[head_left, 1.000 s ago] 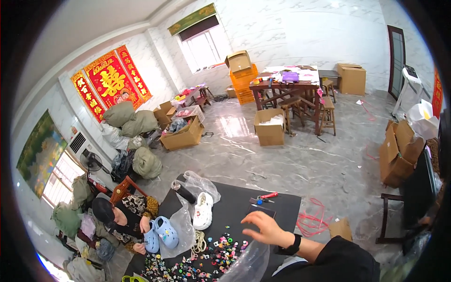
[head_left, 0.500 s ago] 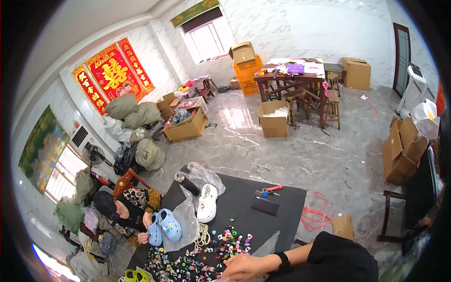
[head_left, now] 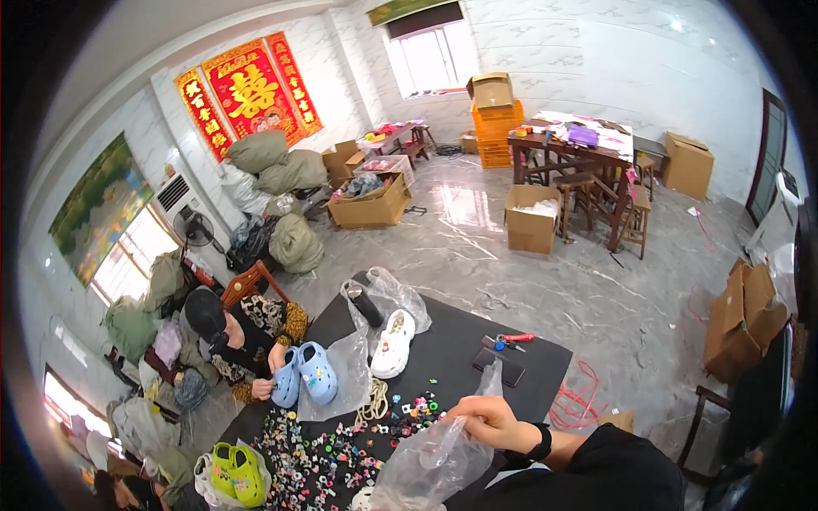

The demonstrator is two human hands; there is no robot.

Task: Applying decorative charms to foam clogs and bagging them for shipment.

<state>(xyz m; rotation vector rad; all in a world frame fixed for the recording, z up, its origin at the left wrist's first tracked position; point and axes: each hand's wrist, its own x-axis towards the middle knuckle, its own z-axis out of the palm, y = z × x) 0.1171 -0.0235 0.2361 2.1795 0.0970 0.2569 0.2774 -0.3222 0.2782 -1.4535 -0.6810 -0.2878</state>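
My right hand [head_left: 487, 423], with a black band at the wrist, pinches the upper edge of a clear plastic bag [head_left: 430, 464]. The bag hangs crumpled over the near part of the black table [head_left: 537, 375]. Part of a white clog [head_left: 361, 499] shows beside it at the lower edge. Many small colourful shoe charms [head_left: 319, 451] lie scattered left of the bag. Beyond them are a white clog [head_left: 394, 344] with charms and a pair of light blue clogs [head_left: 318, 373]. My left hand is out of view.
Across the left side, a co-worker [head_left: 256, 341] handles the blue clogs. Green clogs [head_left: 239, 473] sit at the table's near left. A black bottle [head_left: 365, 305], a phone [head_left: 498, 366] and keys [head_left: 503, 344] lie farther back. Pink cord [head_left: 582, 399] tangles on the floor.
My right hand has risen from the charms and now lifts the clear bag. The view has shifted, so more of the green clogs shows at the lower left.
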